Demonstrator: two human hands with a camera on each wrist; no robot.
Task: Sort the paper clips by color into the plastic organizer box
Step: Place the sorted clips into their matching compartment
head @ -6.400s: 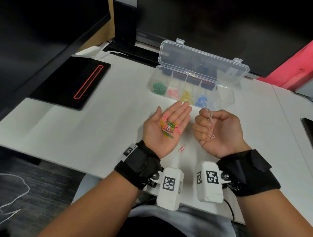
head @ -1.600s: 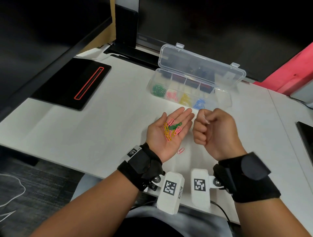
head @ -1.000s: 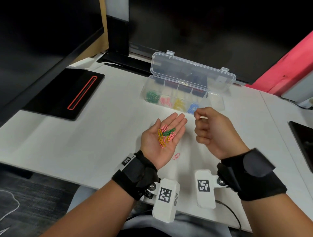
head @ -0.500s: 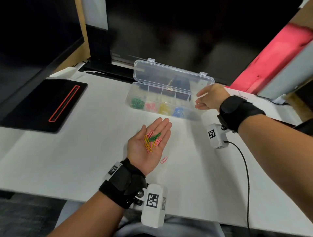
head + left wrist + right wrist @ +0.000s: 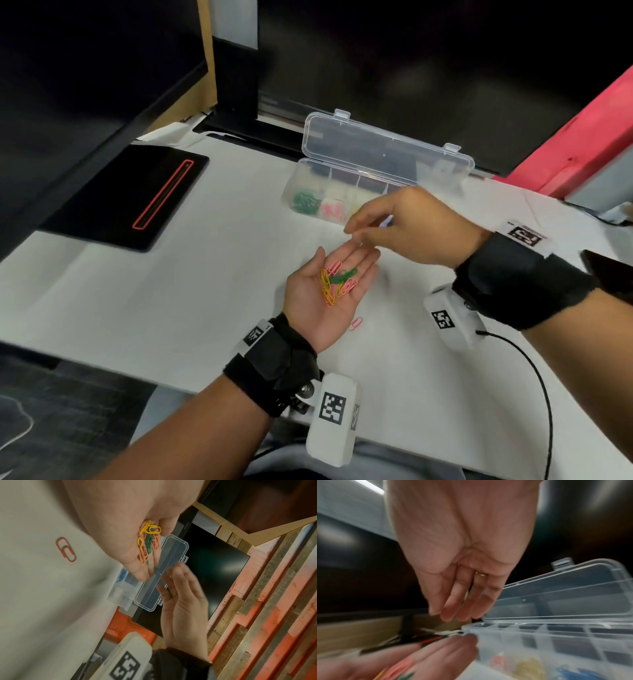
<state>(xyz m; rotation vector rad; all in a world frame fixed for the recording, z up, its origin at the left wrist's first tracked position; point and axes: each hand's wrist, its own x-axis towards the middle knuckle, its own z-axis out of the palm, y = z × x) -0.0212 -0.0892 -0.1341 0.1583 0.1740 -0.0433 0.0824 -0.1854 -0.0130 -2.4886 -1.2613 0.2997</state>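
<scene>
Hovering over the desk point(image 5: 144, 301), the right hand point(image 5: 411, 229) sits centre frame with its fingers straight and loose, nothing between them as far as the right wrist view shows, just above the fingertips point(image 5: 363, 253) of the left hand point(image 5: 329, 294). That left hand lies palm up, flat and relaxed, serving as a little tray for a small heap of paper clips point(image 5: 337, 284): pink, yellow and green ones, tangled together in the middle of the palm.

Up behind them, toward the upper middle of the frame, the organizer box point(image 5: 308, 185) stands with its clear lid point(image 5: 387, 150) tipped up and back. Green clips point(image 5: 305, 204) fill the leftmost compartment and pink clips point(image 5: 332, 212) the next one; the right wrist view shows yellow clips point(image 5: 529, 668) and blue clips point(image 5: 576, 673) further along the row. The far right of the box is hidden by the right hand in the head view.

So the sorting looks well underway, judging by four colours already in place. What's left: the handful on the palm, plus one stray pink clip point(image 5: 356, 323) lying on the desk just beside the heel of the left hand. The next pick seems likely to come from that palm.
</scene>
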